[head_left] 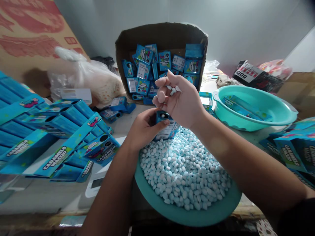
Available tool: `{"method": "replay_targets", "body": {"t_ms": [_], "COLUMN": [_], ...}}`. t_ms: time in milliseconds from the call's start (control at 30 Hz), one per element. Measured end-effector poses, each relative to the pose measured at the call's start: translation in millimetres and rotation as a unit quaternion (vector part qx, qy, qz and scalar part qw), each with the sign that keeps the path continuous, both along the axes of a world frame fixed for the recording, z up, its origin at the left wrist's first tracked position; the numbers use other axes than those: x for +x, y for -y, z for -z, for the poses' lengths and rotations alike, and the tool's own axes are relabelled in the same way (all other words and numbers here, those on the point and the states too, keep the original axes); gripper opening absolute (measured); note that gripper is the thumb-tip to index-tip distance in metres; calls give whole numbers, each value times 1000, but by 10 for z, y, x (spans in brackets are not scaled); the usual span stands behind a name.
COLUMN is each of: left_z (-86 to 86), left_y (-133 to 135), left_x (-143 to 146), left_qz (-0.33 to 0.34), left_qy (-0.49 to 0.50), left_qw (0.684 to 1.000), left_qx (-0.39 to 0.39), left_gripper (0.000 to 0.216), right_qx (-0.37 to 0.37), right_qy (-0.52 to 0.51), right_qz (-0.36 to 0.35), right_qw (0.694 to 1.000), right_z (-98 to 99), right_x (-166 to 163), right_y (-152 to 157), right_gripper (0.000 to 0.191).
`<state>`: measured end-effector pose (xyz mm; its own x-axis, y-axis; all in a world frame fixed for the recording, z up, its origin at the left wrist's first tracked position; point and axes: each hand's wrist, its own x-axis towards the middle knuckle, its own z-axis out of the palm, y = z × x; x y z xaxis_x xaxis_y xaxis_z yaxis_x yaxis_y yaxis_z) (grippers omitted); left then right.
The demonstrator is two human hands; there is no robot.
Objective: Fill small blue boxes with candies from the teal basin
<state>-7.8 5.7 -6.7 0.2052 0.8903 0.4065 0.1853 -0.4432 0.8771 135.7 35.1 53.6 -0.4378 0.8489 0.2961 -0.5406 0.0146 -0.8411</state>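
My left hand (147, 126) is wrapped round a small blue candy box (164, 133), holding it upright over the far side of a teal basin. Through the opening at the box's top, a pale candy shows inside. Just above it, my right hand (182, 98) is turned palm up with curled fingers, cupping several small white candies (173, 89). Pale blue and white candies (187, 170) heap up in the teal basin (182, 216) below both hands. My right forearm crosses above the heap's right side.
Behind my hands, an open cardboard carton (161, 31) holds many blue boxes. Blue display trays (66, 147) stand left, near a white scale (92, 185). A second teal basin (253, 123) with flat blue cartons sits right, beyond more blue boxes (292, 150). A plastic bag (98, 82) lies back left.
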Motion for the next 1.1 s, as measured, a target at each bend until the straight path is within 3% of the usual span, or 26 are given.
{"method": "replay_targets", "body": {"t_ms": [700,833,900,1000,1100], "left_z": [-15,-46,-41,7,70], "left_y": [1,17,16,1,-9], "left_x": [24,18,8,-8,-8], "left_qz": [-14,-22,-29,-3,50], "left_qy": [-2,-10,-29,-22,21], "left_qw": [1000,1000,999,999,997], "left_qx": [-19,-11,-15,-40,-59], "left_gripper": [34,39,44,47,53], "right_qx": [1,75,182,354,384], "right_qy": [52,139,231,377,519], "right_qz": [-20,57,133,238,281], "right_qw": [998,986,947,822,710], "right_z": [31,38,-31,-210,-238], "right_x": [-16,-32,1,190,545], "right_y": [-38,-70,-67,80,451], "right_gripper": [38,39,34,21,23]}}
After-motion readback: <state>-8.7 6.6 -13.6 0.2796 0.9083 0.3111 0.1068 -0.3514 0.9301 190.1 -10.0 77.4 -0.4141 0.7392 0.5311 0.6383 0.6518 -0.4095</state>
